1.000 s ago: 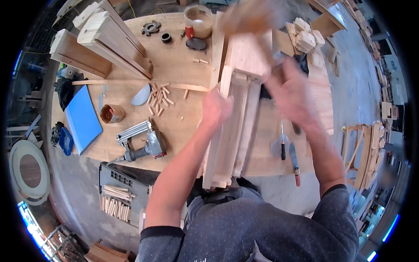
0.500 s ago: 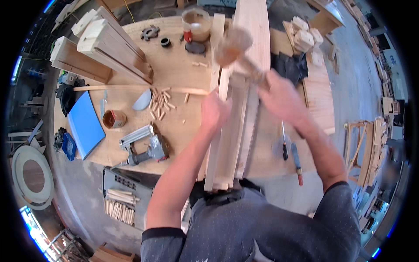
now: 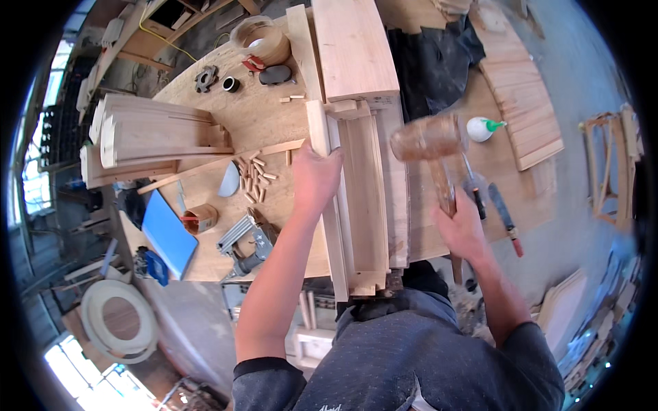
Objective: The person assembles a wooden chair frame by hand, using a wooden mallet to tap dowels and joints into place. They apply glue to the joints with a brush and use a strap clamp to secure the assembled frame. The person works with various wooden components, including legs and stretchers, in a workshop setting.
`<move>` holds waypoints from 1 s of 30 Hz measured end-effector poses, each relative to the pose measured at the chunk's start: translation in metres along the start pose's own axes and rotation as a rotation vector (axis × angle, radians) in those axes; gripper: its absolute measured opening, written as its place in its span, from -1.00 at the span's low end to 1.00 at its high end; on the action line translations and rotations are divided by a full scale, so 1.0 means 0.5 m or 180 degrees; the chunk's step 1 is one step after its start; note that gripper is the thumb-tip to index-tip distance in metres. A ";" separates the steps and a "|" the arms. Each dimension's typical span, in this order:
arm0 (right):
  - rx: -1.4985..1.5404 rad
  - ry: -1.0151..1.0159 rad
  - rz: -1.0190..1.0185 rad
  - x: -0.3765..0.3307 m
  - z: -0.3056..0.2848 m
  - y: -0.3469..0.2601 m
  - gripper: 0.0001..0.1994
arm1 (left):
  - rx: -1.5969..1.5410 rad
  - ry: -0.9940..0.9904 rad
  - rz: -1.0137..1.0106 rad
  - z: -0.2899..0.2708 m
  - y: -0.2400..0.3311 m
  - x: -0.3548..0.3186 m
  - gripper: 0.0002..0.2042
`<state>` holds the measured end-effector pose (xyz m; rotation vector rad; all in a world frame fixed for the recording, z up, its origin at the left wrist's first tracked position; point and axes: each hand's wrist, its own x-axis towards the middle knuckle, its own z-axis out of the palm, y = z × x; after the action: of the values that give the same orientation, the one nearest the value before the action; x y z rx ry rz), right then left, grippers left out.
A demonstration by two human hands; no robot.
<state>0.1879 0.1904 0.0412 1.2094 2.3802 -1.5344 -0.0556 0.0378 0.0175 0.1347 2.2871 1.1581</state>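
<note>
Right hand: drawn back toward the body and to the right since half a second ago, when it was up beside the wooden assembly; the right hand (image 3: 460,229) now sits over the bench, its forearm slanting up and leftward from the lower right.
Right fingers: curled closed around the mallet handle, with the butt end sticking out below.
Mallet: the mallet (image 3: 426,138) has left the strip's upper end; its head now overlaps the assembly's right rail in view, and whether they touch cannot be told.
Left hand: little changed; the left hand (image 3: 317,177) is near the strip's upper end, forearm angled up and rightward from the lower left.
Left fingers: closed on the wooden strip (image 3: 316,123), thumb across its near face; the other fingertips are hidden.
Wooden assembly: the long, channelled wooden assembly (image 3: 361,185) lies lengthwise in front of the torso, the strip along its left side.
Dowels: the loose dowels (image 3: 255,179) lie left of the left hand.
Bottle: a white bottle (image 3: 479,129) with a green tip now shows beyond the mallet, unseen earlier.
</note>
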 end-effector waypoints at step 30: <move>0.1067 -0.0966 0.0754 -0.015 0.114 0.385 -0.51 | 0.0446 0.0435 -0.0078 0.048 0.004 -0.006 -0.73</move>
<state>0.2966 0.1786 -0.1276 1.1584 1.7756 -1.9226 -0.0408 0.0552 0.0093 0.0825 2.4835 1.0224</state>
